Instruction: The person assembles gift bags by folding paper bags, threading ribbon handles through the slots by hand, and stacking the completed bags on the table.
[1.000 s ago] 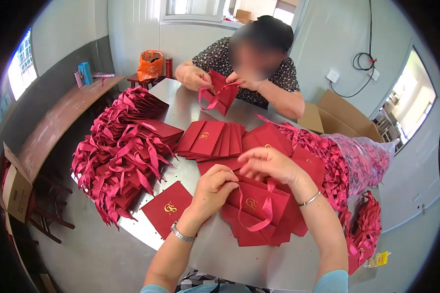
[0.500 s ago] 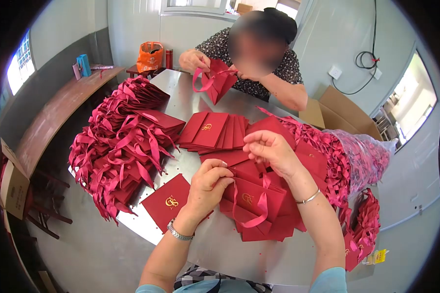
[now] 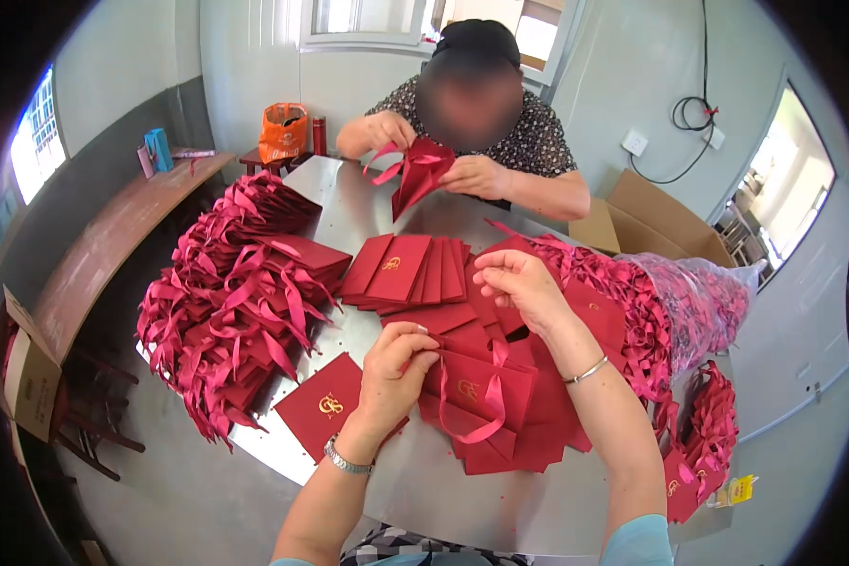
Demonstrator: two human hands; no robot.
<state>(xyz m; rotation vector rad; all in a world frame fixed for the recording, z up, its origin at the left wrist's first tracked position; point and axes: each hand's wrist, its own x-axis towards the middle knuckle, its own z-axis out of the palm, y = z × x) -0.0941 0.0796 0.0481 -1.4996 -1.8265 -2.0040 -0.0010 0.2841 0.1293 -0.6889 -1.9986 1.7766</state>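
Note:
My left hand (image 3: 398, 373) pinches the upper left edge of a red paper gift bag (image 3: 519, 385) with a gold emblem on its front. A pink ribbon handle (image 3: 474, 434) hangs in a loop over that front. Above the bag's right side is my right hand (image 3: 524, 291), apart from it, thumb and fingertips brought together. Whatever those fingertips hold, if anything, is too small to make out. More flat red bags lie fanned beneath the held one. Another flat bag (image 3: 319, 404) with a gold emblem rests left of my left wrist.
A heap of ribboned bags (image 3: 245, 292) covers the table's left side. Flat bags (image 3: 406, 269) stand stacked mid-table. At right lies a clear plastic sack (image 3: 712, 302) of pink ribbons. Opposite, a person (image 3: 538, 151) handles another red bag (image 3: 420, 174). A metal table (image 3: 415, 509) supports everything.
The view has shifted slightly. Across the table, the other person's hand has come down from near the face to the side of their bag. My hands keep nearly the same pose.

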